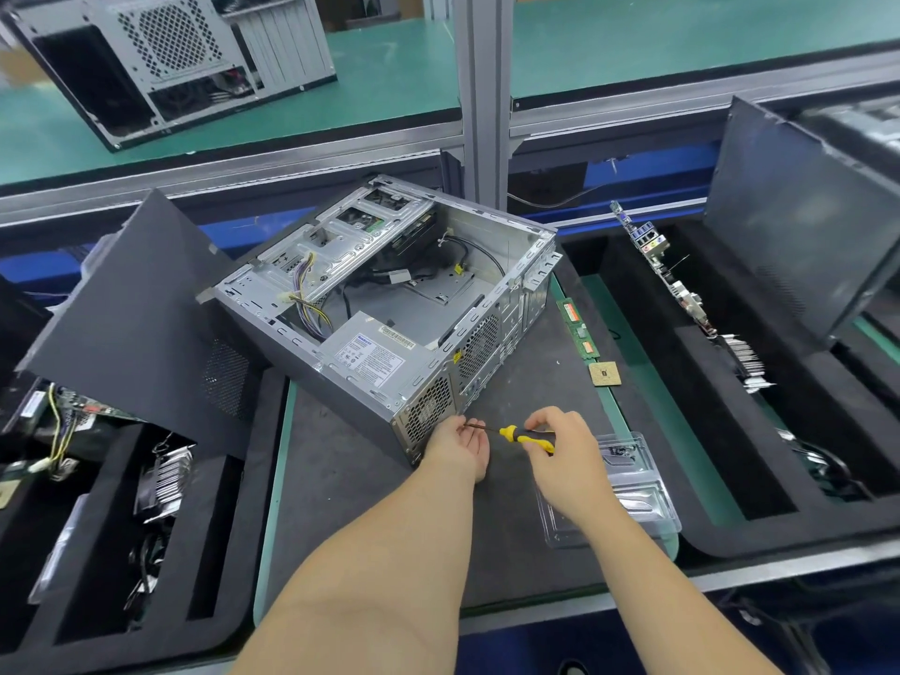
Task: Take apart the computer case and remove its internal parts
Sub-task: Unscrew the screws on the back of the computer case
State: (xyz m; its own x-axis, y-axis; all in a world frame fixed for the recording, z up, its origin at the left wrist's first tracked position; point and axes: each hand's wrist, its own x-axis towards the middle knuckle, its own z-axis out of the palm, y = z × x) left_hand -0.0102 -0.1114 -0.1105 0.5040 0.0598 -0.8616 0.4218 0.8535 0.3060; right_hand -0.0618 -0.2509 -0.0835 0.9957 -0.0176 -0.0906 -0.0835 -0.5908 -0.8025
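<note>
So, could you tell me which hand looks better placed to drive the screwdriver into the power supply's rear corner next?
Probably the right hand: it grips the screwdriver handle. The left hand only steadies the shaft by the computer case corner.

A second computer case (170,60) sits on the green shelf (389,65) at eleven o'clock. A grey upright post (479,90) rises at twelve o'clock. A clear plastic tray (628,484) lies on the dark work mat (350,479) at four o'clock. Black foam bins flank the mat: one (253,460) at eight o'clock, another (706,479) at three o'clock.
</note>
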